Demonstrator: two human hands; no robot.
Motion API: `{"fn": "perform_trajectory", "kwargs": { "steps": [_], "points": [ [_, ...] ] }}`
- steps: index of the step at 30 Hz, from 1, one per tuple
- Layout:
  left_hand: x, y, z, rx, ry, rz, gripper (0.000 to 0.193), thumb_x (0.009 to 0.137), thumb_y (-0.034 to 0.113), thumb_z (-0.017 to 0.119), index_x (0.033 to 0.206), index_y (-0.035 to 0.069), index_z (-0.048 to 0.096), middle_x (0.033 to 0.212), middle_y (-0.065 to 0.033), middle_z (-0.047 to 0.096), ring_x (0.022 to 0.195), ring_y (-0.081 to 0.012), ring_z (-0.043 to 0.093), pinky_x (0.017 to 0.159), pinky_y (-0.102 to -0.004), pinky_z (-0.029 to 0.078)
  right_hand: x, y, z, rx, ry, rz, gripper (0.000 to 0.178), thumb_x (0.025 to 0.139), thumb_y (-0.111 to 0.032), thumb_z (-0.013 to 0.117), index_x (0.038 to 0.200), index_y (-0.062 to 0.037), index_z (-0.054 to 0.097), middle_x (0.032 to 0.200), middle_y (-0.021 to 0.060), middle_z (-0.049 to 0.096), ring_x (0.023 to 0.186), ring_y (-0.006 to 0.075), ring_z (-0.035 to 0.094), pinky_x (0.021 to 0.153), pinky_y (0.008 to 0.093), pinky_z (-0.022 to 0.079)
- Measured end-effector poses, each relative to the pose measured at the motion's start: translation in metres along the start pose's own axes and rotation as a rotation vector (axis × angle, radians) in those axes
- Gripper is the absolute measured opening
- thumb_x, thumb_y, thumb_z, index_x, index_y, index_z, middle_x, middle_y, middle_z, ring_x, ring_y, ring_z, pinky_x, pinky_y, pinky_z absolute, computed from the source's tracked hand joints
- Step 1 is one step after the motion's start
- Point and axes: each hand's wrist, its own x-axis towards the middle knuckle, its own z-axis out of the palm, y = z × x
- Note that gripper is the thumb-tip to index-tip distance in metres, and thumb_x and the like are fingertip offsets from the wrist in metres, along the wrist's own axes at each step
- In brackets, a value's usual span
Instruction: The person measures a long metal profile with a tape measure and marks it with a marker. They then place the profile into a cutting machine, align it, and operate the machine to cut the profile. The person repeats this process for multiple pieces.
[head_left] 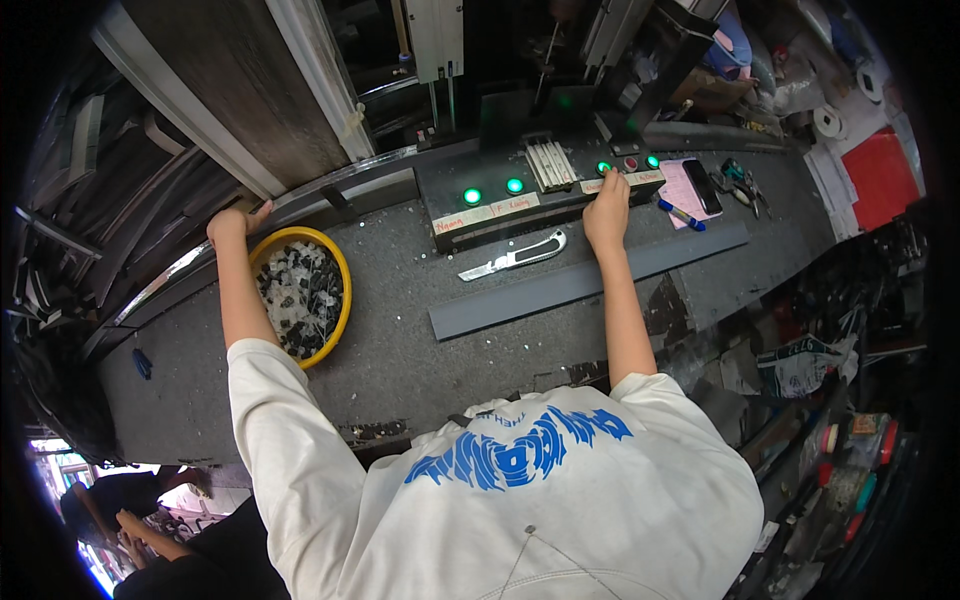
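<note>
My right hand [607, 212] reaches to the black control box [470, 235], its fingertips at a lit green push button [604, 168]. The fingers are drawn together, with nothing visible in them. At the left, my left hand [236, 224] rests at the metal rail [290, 205] along the bench's back edge, thumb stretched out and the other fingers partly hidden. Below that hand stands a yellow-rimmed basin [345, 300] of black and clear scraps. A silver utility knife [515, 256] lies before the box, blade out. A long grey strip [560, 292] passes under my right forearm.
Right of the box are a pink paper with a phone [701, 188], a blue marker [682, 214] and pliers [745, 185]. Machine columns [435, 40] rise behind. A small dark blue object [142, 364] lies at the bench's left. Another person's arm [155, 535] shows lower left.
</note>
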Motion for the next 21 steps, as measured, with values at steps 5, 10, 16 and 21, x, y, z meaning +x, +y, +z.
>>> {"fn": "perform_trajectory", "kwargs": {
  "steps": [5,10,16,21],
  "points": [
    [0.013,0.000,0.002,0.014,-0.070,-0.018,0.109,0.075,0.093,0.035,0.152,0.016,0.036,0.154,-0.0125,0.040,0.134,-0.0313,0.049,0.102,-0.0461,0.048,0.000,0.001,0.001,0.014,0.001,0.016,0.054,0.074,0.011,0.057,0.127,0.0112,0.043,0.126,0.0290,0.050,0.123,0.0440,0.046,0.105,0.0460,0.041],
    [0.024,-0.004,0.008,0.063,-0.012,0.024,0.111,0.074,0.094,0.034,0.152,0.014,0.037,0.154,-0.0132,0.040,0.136,-0.0315,0.047,0.105,-0.0456,0.045,0.000,0.002,0.001,0.019,0.001,0.010,0.055,0.074,0.010,0.057,0.127,0.0118,0.043,0.124,0.0289,0.050,0.122,0.0441,0.047,0.103,0.0463,0.042],
    [0.019,-0.002,0.003,0.057,-0.058,-0.017,0.113,0.073,0.094,0.035,0.152,0.013,0.035,0.155,-0.0137,0.039,0.138,-0.0315,0.045,0.107,-0.0453,0.043,0.001,0.003,0.002,0.008,0.013,0.001,0.055,0.073,0.010,0.058,0.127,0.0115,0.043,0.124,0.0287,0.050,0.121,0.0442,0.047,0.103,0.0466,0.042],
    [0.011,0.001,0.000,0.015,-0.078,-0.026,0.112,0.074,0.093,0.036,0.153,0.013,0.034,0.156,-0.0136,0.036,0.140,-0.0310,0.042,0.108,-0.0454,0.042,0.000,0.003,0.002,0.017,0.019,0.001,0.055,0.073,0.010,0.058,0.126,0.0117,0.043,0.122,0.0282,0.051,0.121,0.0440,0.047,0.103,0.0467,0.042]
  ]
}}
